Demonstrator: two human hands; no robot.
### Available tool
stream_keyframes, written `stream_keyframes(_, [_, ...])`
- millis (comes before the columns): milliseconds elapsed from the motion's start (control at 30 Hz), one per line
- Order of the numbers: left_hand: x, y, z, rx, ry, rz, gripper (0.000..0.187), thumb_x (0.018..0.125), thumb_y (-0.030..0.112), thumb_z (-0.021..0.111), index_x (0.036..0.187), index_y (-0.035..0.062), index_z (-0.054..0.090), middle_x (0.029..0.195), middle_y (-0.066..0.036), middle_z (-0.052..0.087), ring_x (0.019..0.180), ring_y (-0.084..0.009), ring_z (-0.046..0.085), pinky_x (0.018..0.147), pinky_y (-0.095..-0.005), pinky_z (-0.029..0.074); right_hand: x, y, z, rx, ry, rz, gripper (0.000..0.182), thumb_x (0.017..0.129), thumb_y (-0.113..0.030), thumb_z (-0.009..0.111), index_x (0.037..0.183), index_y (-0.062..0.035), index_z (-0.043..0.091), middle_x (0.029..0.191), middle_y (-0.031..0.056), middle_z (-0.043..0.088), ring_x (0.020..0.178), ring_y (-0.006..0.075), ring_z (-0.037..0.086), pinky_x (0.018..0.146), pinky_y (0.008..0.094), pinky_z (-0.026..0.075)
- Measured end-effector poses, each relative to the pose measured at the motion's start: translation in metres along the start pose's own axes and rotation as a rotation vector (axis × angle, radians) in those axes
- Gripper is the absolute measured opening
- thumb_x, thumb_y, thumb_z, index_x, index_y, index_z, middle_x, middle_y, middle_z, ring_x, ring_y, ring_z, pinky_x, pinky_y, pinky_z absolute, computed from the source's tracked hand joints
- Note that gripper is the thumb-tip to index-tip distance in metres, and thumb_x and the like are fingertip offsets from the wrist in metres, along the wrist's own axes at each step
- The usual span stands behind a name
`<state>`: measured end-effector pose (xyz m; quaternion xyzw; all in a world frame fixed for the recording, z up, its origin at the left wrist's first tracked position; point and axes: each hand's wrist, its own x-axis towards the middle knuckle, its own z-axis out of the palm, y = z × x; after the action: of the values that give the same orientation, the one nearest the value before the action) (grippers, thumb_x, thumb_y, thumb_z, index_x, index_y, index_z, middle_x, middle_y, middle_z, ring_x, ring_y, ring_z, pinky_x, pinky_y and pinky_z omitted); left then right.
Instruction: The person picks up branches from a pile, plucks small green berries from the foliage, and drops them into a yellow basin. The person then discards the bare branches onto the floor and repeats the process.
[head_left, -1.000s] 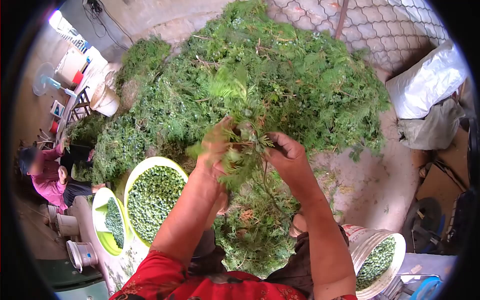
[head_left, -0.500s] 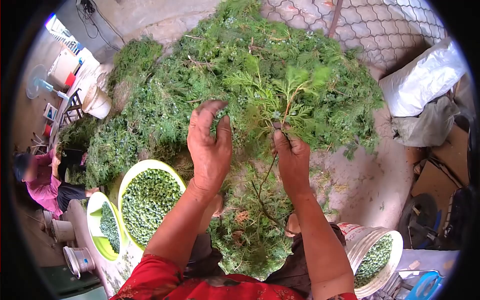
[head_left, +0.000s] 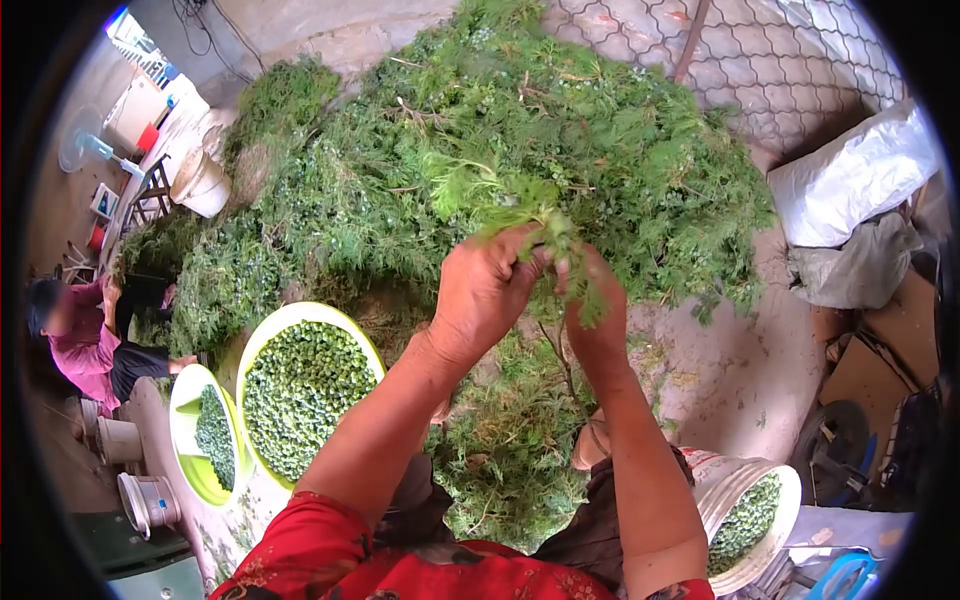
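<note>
A leafy sprig (head_left: 522, 208) is held up at the centre of the clock: the right hand (head_left: 600, 312) appears wrapped about its stem, while the left hand (head_left: 478, 292) makes a narrow pinch beside it; blur and fronds hide whether that pinch has caught anything. Good handling here probably means a firm hold low on the stem and light fingertips above, since soft foliage should bend readily and mask what lies inside. A heap of cut greenery (head_left: 640, 170) spreads from ten to two o'clock over the dusty floor (head_left: 740, 380). A yellow-green tub (head_left: 310, 311) of small green fruit (head_left: 305, 400) stands at eight, a white bucket (head_left: 722, 488) at five, a white sack (head_left: 855, 180) toward three; another person (head_left: 85, 348) sits near nine.
</note>
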<state>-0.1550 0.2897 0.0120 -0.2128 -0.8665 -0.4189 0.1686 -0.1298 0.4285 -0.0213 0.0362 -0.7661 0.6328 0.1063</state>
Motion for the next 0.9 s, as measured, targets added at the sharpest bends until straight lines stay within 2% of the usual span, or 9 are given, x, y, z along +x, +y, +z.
stream_keyframes(100, [0.0, 0.007, -0.004, -0.489, -0.023, -0.28, 0.011, 0.086, 0.014, 0.058, 0.092, 0.0041, 0.06, 0.076, -0.007, 0.063, 0.068, -0.0145, 0.061, 0.055, -0.0271, 0.047, 0.005, 0.003, 0.002, -0.093, 0.116, -0.412, 0.024, 0.092, -0.017, 0.05, 0.107, 0.0002, 0.057, 0.086, 0.0085, 0.061, 0.074, 0.0119, 0.053, 0.069, 0.023, 0.043])
stream_keyframes(167, [0.005, 0.014, -0.015, -0.917, 0.081, -0.653, 0.014, 0.091, 0.018, 0.052, 0.085, 0.0062, 0.056, 0.074, -0.003, 0.061, 0.063, -0.0094, 0.056, 0.047, -0.0208, 0.041, 0.002, 0.004, -0.003, -0.14, 0.12, -0.282, 0.022, 0.088, -0.014, 0.054, 0.104, 0.0004, 0.058, 0.087, 0.0123, 0.062, 0.076, 0.0209, 0.056, 0.07, 0.0275, 0.045])
stream_keyframes(300, [0.013, -0.024, -0.052, -1.372, 0.198, -0.681, 0.018, 0.089, 0.024, 0.05, 0.086, 0.0058, 0.052, 0.077, -0.006, 0.059, 0.057, -0.0109, 0.052, 0.045, -0.0216, 0.038, 0.006, 0.011, -0.016, -0.247, 0.237, -0.298, 0.018, 0.084, -0.011, 0.058, 0.098, 0.0007, 0.061, 0.086, 0.016, 0.062, 0.077, 0.0297, 0.058, 0.07, 0.0328, 0.046])
stream_keyframes(433, [0.003, -0.023, -0.056, -1.766, -0.186, -0.531, 0.021, 0.09, 0.029, 0.049, 0.089, 0.0076, 0.05, 0.076, -0.004, 0.055, 0.054, -0.0074, 0.046, 0.038, -0.0191, 0.03, 0.004, 0.011, -0.02, -0.269, 0.29, -0.399, 0.017, 0.078, -0.005, 0.061, 0.093, 0.0, 0.062, 0.086, 0.0144, 0.062, 0.079, 0.0289, 0.059, 0.07, 0.0356, 0.046])
stream_keyframes(500, [-0.002, -0.008, -0.055, -1.733, -0.192, -0.49, 0.022, 0.089, 0.028, 0.054, 0.088, 0.0062, 0.054, 0.074, -0.002, 0.054, 0.053, -0.0043, 0.041, 0.037, -0.0182, 0.027, 0.002, 0.009, -0.019, -0.298, 0.279, -0.369, 0.017, 0.076, -0.003, 0.061, 0.092, -0.0001, 0.063, 0.086, 0.0142, 0.062, 0.079, 0.0292, 0.059, 0.071, 0.0356, 0.046])
stream_keyframes(567, [-0.004, 0.013, -0.048, -0.943, -0.084, -0.536, 0.019, 0.085, 0.023, 0.063, 0.086, 0.0038, 0.061, 0.072, -0.001, 0.057, 0.056, -0.0043, 0.045, 0.042, -0.0185, 0.034, 0.0, 0.004, -0.017, -0.33, 0.265, -0.345, 0.017, 0.075, -0.002, 0.06, 0.091, -0.0003, 0.063, 0.085, 0.014, 0.062, 0.079, 0.0295, 0.059, 0.072, 0.0357, 0.046])
stream_keyframes(633, [-0.006, 0.012, -0.022, -0.609, -0.032, -0.261, 0.013, 0.077, 0.013, 0.071, 0.086, 0.0049, 0.067, 0.083, -0.004, 0.066, 0.072, -0.0122, 0.059, 0.067, -0.024, 0.047, -0.003, -0.003, -0.014, -0.346, 0.215, -0.337, 0.016, 0.075, -0.003, 0.06, 0.09, -0.0009, 0.063, 0.084, 0.0132, 0.062, 0.078, 0.0297, 0.058, 0.072, 0.0353, 0.045])
stream_keyframes(700, [-0.009, 0.008, -0.012, -0.155, -0.03, -0.067, 0.022, 0.072, 0.012, 0.074, 0.09, 0.0028, 0.066, 0.081, -0.009, 0.065, 0.07, -0.0189, 0.061, 0.066, -0.0284, 0.049, -0.006, -0.003, -0.013, -0.324, 0.18, -0.35, 0.016, 0.075, -0.004, 0.06, 0.091, -0.0011, 0.063, 0.084, 0.013, 0.062, 0.079, 0.0295, 0.058, 0.072, 0.0352, 0.045])
stream_keyframes(900, [-0.008, 0.014, -0.003, 0.104, -0.08, -0.027, 0.028, 0.068, 0.01, 0.072, 0.093, 0.0004, 0.064, 0.083, -0.017, 0.063, 0.074, -0.0312, 0.061, 0.067, -0.033, 0.051, -0.006, -0.003, -0.014, -0.311, 0.132, -0.239, 0.016, 0.076, -0.005, 0.059, 0.091, -0.0009, 0.062, 0.084, 0.0129, 0.062, 0.078, 0.0297, 0.057, 0.071, 0.0355, 0.045])
